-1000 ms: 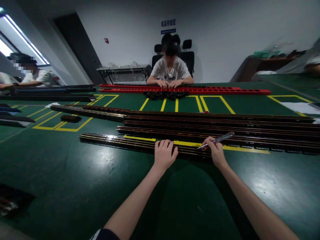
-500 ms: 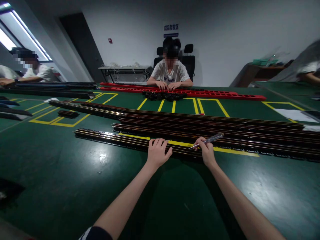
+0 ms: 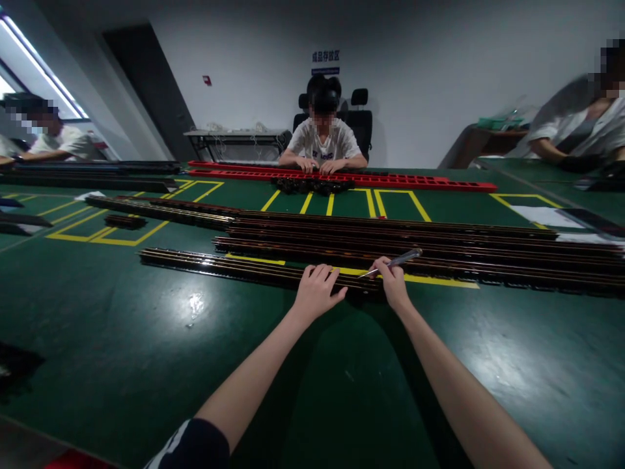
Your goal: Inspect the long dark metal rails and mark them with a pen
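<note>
A long dark strip with shiny lengthwise ridges (image 3: 234,266) lies across the green table in front of me. My left hand (image 3: 316,293) rests on this strip near its right part, fingers stretched over it and thumb apart. Just to the right, my right hand (image 3: 394,285) is closed around a screwdriver (image 3: 406,256) with a translucent handle. The handle points up to the right, and its thin metal shaft slants down left to the strip between my hands. Whether the tip touches the strip is too fine to tell.
Behind the strip lie several similar dark strips (image 3: 439,251) and a short dark piece (image 3: 125,222). Farther back, a co-worker (image 3: 322,140) handles red slotted rails (image 3: 405,180) beside a dark heap (image 3: 312,185). Papers (image 3: 534,215) lie at the right.
My left hand has slid right along the strip, closer to my right hand. The right hand keeps its hold on the screwdriver. The view has shifted slightly, showing more of a person at the right.
</note>
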{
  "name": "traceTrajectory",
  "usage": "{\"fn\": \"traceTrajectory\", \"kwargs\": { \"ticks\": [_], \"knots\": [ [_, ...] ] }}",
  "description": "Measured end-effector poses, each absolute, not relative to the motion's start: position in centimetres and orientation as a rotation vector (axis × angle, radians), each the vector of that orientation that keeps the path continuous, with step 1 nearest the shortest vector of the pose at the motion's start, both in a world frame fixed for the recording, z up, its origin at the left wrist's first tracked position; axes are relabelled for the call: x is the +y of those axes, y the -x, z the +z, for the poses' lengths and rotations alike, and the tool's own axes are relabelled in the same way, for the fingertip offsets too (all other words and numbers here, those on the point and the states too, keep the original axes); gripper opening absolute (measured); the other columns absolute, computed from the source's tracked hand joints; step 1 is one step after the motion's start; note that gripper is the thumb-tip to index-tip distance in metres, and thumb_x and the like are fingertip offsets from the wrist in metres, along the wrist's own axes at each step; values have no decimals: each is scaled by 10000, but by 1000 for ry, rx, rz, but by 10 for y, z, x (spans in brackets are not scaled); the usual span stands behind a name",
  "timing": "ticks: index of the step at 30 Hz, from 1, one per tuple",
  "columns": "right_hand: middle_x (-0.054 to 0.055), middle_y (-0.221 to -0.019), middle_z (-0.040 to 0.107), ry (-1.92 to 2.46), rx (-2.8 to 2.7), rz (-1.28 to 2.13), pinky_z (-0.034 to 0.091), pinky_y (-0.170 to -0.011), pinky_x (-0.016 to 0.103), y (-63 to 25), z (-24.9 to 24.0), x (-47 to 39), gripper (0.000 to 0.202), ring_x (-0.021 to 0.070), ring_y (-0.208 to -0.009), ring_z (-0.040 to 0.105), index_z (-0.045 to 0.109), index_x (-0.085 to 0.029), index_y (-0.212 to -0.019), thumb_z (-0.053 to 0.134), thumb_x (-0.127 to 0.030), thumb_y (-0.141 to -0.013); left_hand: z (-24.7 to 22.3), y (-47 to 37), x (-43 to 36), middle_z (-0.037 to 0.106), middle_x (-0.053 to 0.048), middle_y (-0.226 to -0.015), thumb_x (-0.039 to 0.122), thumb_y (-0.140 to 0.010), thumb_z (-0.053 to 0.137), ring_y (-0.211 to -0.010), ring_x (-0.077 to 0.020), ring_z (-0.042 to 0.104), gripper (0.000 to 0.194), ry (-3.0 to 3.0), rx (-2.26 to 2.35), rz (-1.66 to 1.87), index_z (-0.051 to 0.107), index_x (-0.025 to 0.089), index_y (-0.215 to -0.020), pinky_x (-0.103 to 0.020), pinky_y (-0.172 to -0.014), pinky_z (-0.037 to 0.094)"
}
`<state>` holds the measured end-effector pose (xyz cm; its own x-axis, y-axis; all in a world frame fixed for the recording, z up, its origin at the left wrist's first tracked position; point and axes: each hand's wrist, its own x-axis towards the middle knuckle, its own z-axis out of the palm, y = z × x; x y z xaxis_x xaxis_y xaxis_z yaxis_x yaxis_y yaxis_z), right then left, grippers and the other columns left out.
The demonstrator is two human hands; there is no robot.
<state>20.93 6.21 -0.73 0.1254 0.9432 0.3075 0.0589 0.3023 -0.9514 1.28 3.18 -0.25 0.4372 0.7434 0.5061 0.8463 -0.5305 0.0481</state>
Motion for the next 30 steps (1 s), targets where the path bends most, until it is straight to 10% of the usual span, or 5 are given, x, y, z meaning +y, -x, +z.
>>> {"fn": "traceTrajectory", "kwargs": {
  "ticks": [30],
  "knots": [
    [-17,-491,504,1121,-1145,881,409,-531,300,-221,-6,59,390,136,-488,451,496,-231,-543,589,-550,-746,-6,-17,34,689,-119,-1088,497,-884,506,-1002,-278,616,417,2530,-1425,-666,637,171,-1110,-446,-877,434]
  ]
}}
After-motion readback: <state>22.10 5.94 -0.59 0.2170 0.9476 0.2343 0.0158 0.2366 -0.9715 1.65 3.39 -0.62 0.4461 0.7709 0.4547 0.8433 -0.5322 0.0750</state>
